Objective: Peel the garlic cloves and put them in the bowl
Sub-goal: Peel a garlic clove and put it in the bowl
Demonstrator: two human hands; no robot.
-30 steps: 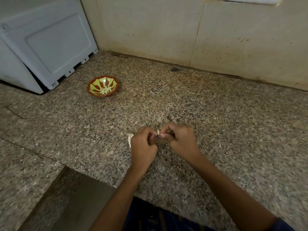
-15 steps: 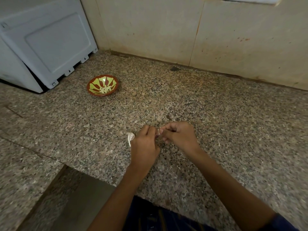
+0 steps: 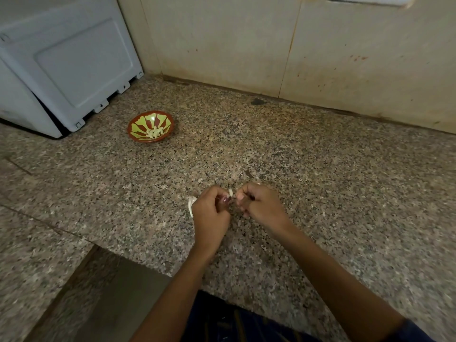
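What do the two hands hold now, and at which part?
Both hands pinch one small garlic clove between them: left hand at its left side, right hand at its right side. The left hand seems to hold more garlic too.

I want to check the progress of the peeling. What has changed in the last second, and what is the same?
Very little. Both hands, left hand and right hand, shifted only slightly while working the garlic clove pinched between their fingertips; nothing was let go. The white garlic piece still shows beside the left hand. The bowl with its peeled cloves and the counter look unchanged.
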